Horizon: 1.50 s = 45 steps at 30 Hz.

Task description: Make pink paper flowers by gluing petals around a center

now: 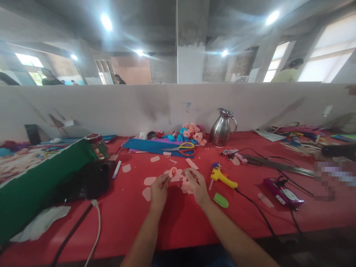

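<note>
- Flower [173, 171], pink, sat between both hands, pinched by the left hand [159, 185].
- Right hand [196, 183] curled just right of it; whether it gripped anything could not be told.
- Yellow glue gun [224, 178] lay farther right.

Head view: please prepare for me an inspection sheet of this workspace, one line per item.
Surface: red table, with items spread across it.
Job's things: pink flower in hand; pink paper pieces lie around.
Clutter: scissors, metal jug, yellow glue gun, green object.
Hands: left hand holds the flower in its fingers; right hand close beside, grip unclear.
Cables: black cable from glue gun; white cable at left.
Surroundings: pale partition behind; ceiling lights above.
</note>
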{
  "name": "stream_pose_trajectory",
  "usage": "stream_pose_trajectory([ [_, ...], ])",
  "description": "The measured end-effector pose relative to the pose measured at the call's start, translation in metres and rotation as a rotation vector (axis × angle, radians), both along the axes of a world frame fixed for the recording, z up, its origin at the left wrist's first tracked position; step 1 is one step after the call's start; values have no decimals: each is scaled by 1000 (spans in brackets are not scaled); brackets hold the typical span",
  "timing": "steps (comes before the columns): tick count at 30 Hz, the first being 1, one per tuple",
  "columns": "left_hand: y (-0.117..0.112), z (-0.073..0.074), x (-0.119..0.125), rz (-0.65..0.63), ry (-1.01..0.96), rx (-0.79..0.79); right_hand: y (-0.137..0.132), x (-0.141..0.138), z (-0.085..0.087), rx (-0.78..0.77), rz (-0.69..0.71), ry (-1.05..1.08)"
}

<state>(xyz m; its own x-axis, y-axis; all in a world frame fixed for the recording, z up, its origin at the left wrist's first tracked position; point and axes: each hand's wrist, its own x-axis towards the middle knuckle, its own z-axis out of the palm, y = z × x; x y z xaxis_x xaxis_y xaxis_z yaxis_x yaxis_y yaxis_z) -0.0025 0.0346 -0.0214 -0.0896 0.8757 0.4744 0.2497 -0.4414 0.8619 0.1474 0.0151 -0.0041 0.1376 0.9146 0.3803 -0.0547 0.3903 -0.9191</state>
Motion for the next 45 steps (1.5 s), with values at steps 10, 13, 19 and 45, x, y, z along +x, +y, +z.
stream_pose_trajectory([
  [10, 0, -2, 4, -94, 271, 172, 7, -1, -1, -108, 42, 146],
  [13, 1, -4, 2, -100, 270, 152, 8, -1, 0, -155, 73, 176],
  [19, 2, -1, 3, -163, 153, 27, 9, -1, 2, -267, 217, 372],
  [45, -8, 9, 6, -303, -571, -538, 4, -10, -14, -135, 219, 36],
])
